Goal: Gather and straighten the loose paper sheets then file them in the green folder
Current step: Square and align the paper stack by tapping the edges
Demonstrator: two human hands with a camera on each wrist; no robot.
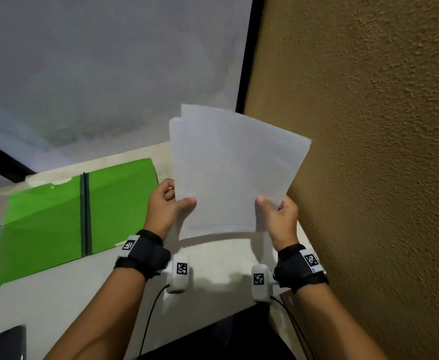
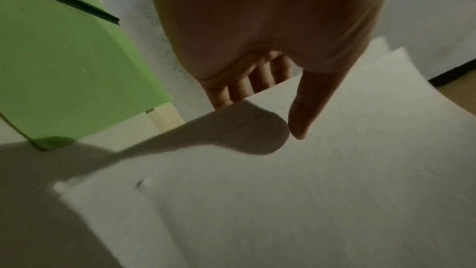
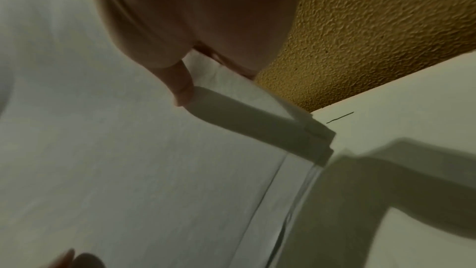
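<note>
From the head camera I see both hands holding the paper sheets [image 1: 235, 172] upright above the white table [image 1: 65, 297], near the middle of my view. My left hand [image 1: 165, 206] pinches the stack at its lower left edge, thumb on the front face and fingers curled behind; the left wrist view shows that thumb [image 2: 306, 113] lying flat on the paper with the fingers [image 2: 242, 89] tucked behind the edge. My right hand [image 1: 278, 219] grips the lower right corner the same way, thumb in front. The sheets are not squared: at 12 o'clock one top edge stands higher than the others, and the right wrist view shows staggered edges at the bottom corner. The green folder [image 1: 57, 219] lies open and flat on the table at 9 o'clock from the stack, apart from it. A textured tan wall [image 1: 374, 126] fills the 3 o'clock side, and a dark phone-like object [image 1: 7, 344] sits at 7 o'clock.
</note>
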